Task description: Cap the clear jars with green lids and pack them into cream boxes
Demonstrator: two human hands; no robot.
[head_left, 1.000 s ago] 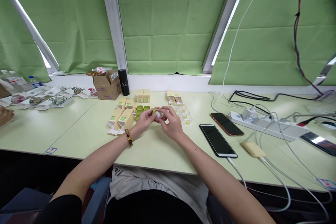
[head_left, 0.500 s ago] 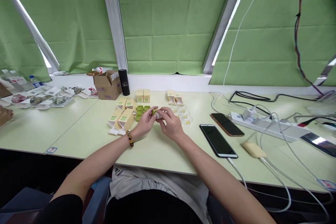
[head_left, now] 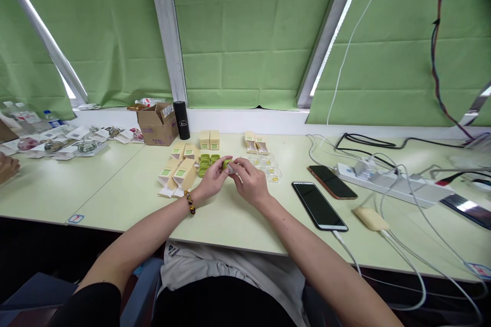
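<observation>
In front of me, my left hand point(head_left: 212, 180) and my right hand point(head_left: 250, 180) meet over the table with fingers closed. Between them is a small green cup point(head_left: 226, 163) with something whitish at its right side; fingers cover most of both. My left hand wears a beaded bracelet point(head_left: 189, 202). Just behind it stand several square green cups point(head_left: 204, 163) in rows. Cream cartons point(head_left: 186, 176) with green labels and loose flaps are left of that hand. Beyond my right hand lies a clear plastic tray point(head_left: 272, 174) with yellow bits in its round hollows.
More cream cartons point(head_left: 209, 140) and two opened ones point(head_left: 256, 143) stand farther back. A black tumbler point(head_left: 181, 120) and cardboard box point(head_left: 157, 125) are back left. Right are a white phone point(head_left: 319, 205), a dark phone point(head_left: 332, 182), a power strip point(head_left: 391, 185) and cables. Another person's hand point(head_left: 8, 167) shows far left.
My fingers have shifted slightly around the green cup, and less of the whitish part shows. The other person's hand at the far left has moved a little. The table items stay put.
</observation>
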